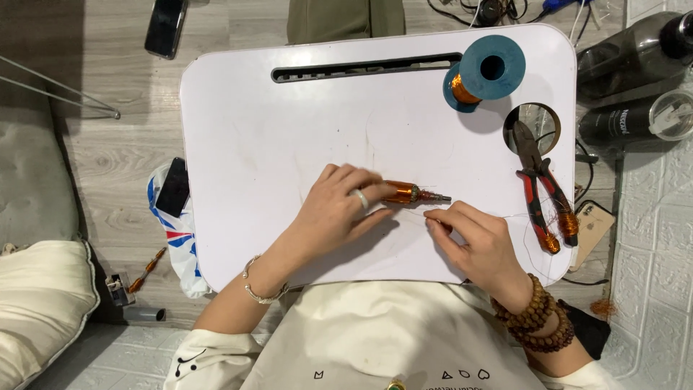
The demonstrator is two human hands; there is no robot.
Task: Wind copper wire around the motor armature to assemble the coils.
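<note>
My left hand (339, 209) grips a small rotor (413, 193) wound with copper wire, its metal shaft pointing right, just above the white lap table (274, 144). A ring shows on one finger of that hand. My right hand (476, 242) is just below and right of the rotor's shaft, its fingertips pinched on a thin copper wire (415, 211) that runs toward the rotor. A teal spool of copper wire (485, 72) lies on its side at the table's far right.
Red-handled pliers (540, 184) lie on the table's right edge, partly over a round cup hole (533, 119). A slot runs along the far edge. Phones (166, 27), dark bottles (635, 115), cables and a cushion (40, 303) are on the floor around the table.
</note>
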